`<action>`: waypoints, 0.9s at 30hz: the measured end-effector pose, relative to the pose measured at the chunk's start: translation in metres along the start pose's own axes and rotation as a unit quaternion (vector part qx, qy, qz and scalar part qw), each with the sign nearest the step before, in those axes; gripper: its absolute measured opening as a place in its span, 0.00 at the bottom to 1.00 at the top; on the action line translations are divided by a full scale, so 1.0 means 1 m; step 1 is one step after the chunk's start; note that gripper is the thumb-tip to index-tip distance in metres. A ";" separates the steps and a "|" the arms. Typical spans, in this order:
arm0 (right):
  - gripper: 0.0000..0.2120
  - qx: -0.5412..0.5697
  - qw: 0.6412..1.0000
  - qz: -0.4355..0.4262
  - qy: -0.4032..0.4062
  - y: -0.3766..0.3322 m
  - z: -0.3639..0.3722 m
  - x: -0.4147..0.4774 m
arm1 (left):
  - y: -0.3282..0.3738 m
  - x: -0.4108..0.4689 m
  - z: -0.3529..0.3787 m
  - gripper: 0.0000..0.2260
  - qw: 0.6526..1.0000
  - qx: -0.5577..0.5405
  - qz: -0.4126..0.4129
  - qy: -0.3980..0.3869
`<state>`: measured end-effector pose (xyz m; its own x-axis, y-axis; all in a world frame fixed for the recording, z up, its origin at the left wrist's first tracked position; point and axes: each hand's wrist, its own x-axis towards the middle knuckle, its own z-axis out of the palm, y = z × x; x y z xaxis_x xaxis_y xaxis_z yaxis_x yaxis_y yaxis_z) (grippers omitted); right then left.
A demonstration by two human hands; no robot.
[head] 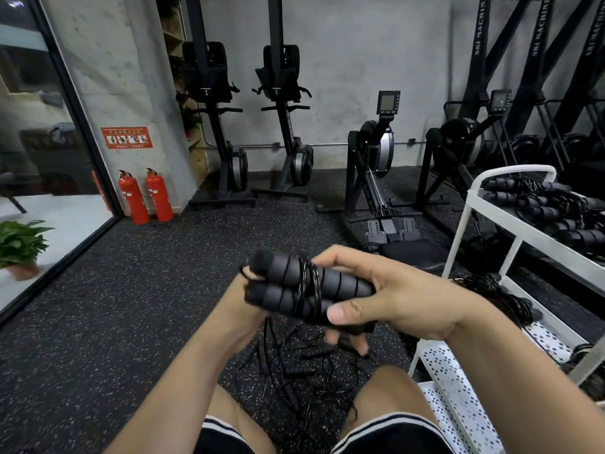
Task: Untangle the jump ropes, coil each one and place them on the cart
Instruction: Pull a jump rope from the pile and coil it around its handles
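I hold a coiled black jump rope [284, 283] in front of me, its two foam handles side by side with cord wrapped around their middle. My left hand [244, 301] grips the handles' left end from behind, mostly hidden. My right hand [386, 294] clasps their right end, thumb across the front. A tangle of black jump ropes [294, 365] lies on the floor between my knees. The white cart [497, 217] stands at the right, several coiled ropes [550, 208] on its top shelf, loose cord [504, 296] on the middle shelf.
Rowing machines [376, 178] and ski machines stand along the far wall. Two red fire extinguishers [144, 194] stand by the pillar at the left. A potted plant [19, 244] sits beyond the glass partition. The floor is dark speckled rubber.
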<state>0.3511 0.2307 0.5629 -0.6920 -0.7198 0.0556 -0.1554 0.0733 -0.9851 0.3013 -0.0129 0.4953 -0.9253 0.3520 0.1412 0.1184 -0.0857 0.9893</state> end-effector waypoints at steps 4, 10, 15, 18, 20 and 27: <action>0.19 0.012 0.988 -0.058 0.140 0.017 0.014 0.004 | -0.012 -0.017 0.020 0.17 0.996 0.071 -0.016 0.059; 0.16 0.000 0.935 -0.077 0.347 0.052 0.031 0.008 | -0.030 -0.043 0.023 0.14 0.975 0.222 0.004 0.025; 0.15 -0.156 0.912 -0.023 0.379 0.081 0.041 -0.006 | -0.026 -0.063 0.029 0.11 0.934 0.358 -0.007 -0.003; 0.17 -0.239 0.884 0.007 0.402 0.097 0.042 -0.016 | -0.020 -0.067 0.030 0.10 0.928 0.371 -0.015 -0.028; 0.18 -0.281 0.877 0.039 0.388 0.105 0.043 -0.025 | -0.018 -0.071 0.033 0.11 0.924 0.380 -0.014 -0.043; 0.16 -0.222 0.945 0.155 0.183 0.095 0.048 -0.042 | -0.025 -0.068 0.025 0.11 0.961 0.275 0.009 -0.013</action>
<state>0.3989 0.2350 0.4592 -0.9375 -0.3353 -0.0927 -0.1294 0.5835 -0.8018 0.3705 -0.0112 0.4618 -0.9131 0.3783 0.1520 0.3129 0.4112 0.8562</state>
